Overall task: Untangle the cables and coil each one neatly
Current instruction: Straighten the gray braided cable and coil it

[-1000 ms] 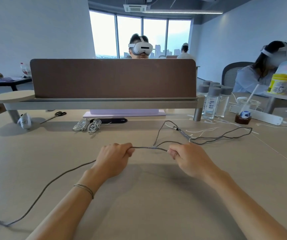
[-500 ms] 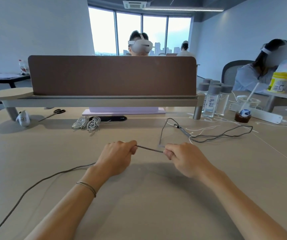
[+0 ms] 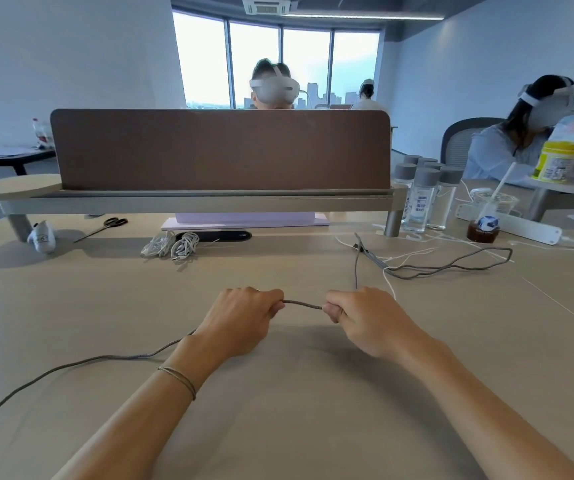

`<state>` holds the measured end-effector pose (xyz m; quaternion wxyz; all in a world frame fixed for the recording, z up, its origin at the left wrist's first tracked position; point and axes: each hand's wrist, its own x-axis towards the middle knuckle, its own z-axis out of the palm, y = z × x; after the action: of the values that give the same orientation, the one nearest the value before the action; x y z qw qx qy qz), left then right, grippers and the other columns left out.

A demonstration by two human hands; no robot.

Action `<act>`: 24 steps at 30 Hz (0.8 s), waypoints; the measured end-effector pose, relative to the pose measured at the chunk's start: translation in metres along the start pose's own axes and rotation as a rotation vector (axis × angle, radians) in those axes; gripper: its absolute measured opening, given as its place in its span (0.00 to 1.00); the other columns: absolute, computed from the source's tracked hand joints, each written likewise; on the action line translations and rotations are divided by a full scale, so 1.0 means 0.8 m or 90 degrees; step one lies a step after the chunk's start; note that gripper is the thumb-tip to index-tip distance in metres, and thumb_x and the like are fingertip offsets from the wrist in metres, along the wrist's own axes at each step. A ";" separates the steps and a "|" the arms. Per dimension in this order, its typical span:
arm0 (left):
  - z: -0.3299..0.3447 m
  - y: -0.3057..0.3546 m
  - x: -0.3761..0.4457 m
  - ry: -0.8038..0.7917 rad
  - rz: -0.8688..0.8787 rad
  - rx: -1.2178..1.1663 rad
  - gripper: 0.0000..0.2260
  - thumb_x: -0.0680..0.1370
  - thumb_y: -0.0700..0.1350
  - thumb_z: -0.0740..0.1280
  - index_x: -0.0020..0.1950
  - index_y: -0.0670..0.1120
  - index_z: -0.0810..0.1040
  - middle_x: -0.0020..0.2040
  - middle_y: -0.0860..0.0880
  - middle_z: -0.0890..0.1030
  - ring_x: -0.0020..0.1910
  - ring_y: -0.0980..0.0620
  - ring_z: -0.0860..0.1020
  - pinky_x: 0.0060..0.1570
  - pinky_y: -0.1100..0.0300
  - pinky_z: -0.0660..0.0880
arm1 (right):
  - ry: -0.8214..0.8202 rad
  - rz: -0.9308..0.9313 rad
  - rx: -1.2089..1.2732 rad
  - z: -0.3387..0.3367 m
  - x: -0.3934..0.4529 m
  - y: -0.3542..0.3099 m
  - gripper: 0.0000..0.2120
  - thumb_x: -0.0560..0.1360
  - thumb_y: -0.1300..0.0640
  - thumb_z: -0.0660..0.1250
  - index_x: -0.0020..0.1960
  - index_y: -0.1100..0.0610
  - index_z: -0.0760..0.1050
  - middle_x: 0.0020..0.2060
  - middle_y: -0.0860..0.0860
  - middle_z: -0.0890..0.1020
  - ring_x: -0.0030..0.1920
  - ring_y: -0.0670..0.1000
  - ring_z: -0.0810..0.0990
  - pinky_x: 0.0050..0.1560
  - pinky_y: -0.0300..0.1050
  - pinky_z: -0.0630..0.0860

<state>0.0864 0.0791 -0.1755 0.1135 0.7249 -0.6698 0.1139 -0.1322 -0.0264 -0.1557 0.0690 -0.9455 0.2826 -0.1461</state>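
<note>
A grey braided cable (image 3: 302,304) runs taut between my two hands above the beige table (image 3: 278,410). My left hand (image 3: 240,320) grips it with curled fingers, and the cable trails from under that wrist to the table's left edge. My right hand (image 3: 365,317) pinches the other side. From there the cable rises to its plug at the back and loops off to the right. A thin white cable (image 3: 391,284) lies under that loop. Two white coiled cables (image 3: 171,244) rest near the back.
A brown divider (image 3: 219,150) on a raised shelf closes the back. Scissors (image 3: 105,226) and a crumpled wrapper (image 3: 42,237) lie at back left. Several bottles (image 3: 424,195), a drink cup (image 3: 484,227) and a power strip (image 3: 521,226) stand at back right. People sit beyond.
My hands have come closer together, shortening the span of cable between them. The loop behind my right hand has been pulled straighter.
</note>
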 end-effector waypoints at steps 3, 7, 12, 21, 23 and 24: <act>0.007 0.017 -0.001 0.012 0.040 0.006 0.11 0.85 0.56 0.50 0.50 0.53 0.68 0.42 0.48 0.82 0.40 0.39 0.78 0.35 0.51 0.66 | 0.005 -0.008 -0.013 0.002 0.000 -0.002 0.15 0.84 0.48 0.57 0.41 0.51 0.66 0.30 0.49 0.74 0.37 0.59 0.74 0.41 0.51 0.73; 0.016 0.042 0.005 -0.021 0.086 -0.008 0.08 0.85 0.52 0.52 0.48 0.54 0.65 0.43 0.48 0.81 0.41 0.40 0.78 0.38 0.50 0.70 | -0.004 -0.034 -0.025 0.006 0.000 -0.011 0.13 0.84 0.49 0.57 0.41 0.50 0.67 0.33 0.52 0.78 0.37 0.60 0.74 0.41 0.54 0.74; 0.008 -0.001 0.006 0.000 -0.004 -0.016 0.09 0.84 0.51 0.54 0.44 0.54 0.62 0.38 0.47 0.79 0.36 0.40 0.72 0.36 0.52 0.68 | 0.007 0.005 -0.011 -0.003 0.001 0.005 0.16 0.84 0.48 0.57 0.41 0.54 0.68 0.31 0.51 0.76 0.37 0.60 0.75 0.43 0.54 0.75; 0.018 0.042 0.005 -0.055 0.067 -0.025 0.08 0.84 0.52 0.52 0.46 0.55 0.64 0.45 0.46 0.82 0.43 0.39 0.78 0.40 0.50 0.71 | -0.007 -0.049 -0.040 0.011 0.002 -0.011 0.13 0.84 0.49 0.57 0.43 0.52 0.69 0.32 0.50 0.76 0.37 0.60 0.75 0.39 0.52 0.71; 0.007 0.029 0.008 -0.037 0.023 -0.014 0.08 0.84 0.52 0.54 0.46 0.54 0.66 0.45 0.45 0.81 0.44 0.37 0.78 0.39 0.51 0.68 | 0.005 -0.034 -0.028 0.007 0.003 -0.005 0.15 0.84 0.47 0.56 0.42 0.53 0.69 0.31 0.50 0.76 0.37 0.60 0.75 0.40 0.53 0.74; 0.002 0.017 0.007 -0.027 -0.010 -0.008 0.08 0.84 0.52 0.54 0.47 0.54 0.67 0.45 0.45 0.81 0.44 0.37 0.78 0.38 0.51 0.67 | 0.016 -0.024 -0.025 0.004 0.003 0.001 0.16 0.84 0.46 0.56 0.42 0.53 0.69 0.31 0.50 0.76 0.36 0.60 0.76 0.41 0.53 0.75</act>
<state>0.0734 0.0722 -0.1752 0.1045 0.7315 -0.6672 0.0938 -0.1295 -0.0283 -0.1584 0.0444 -0.9499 0.2682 -0.1539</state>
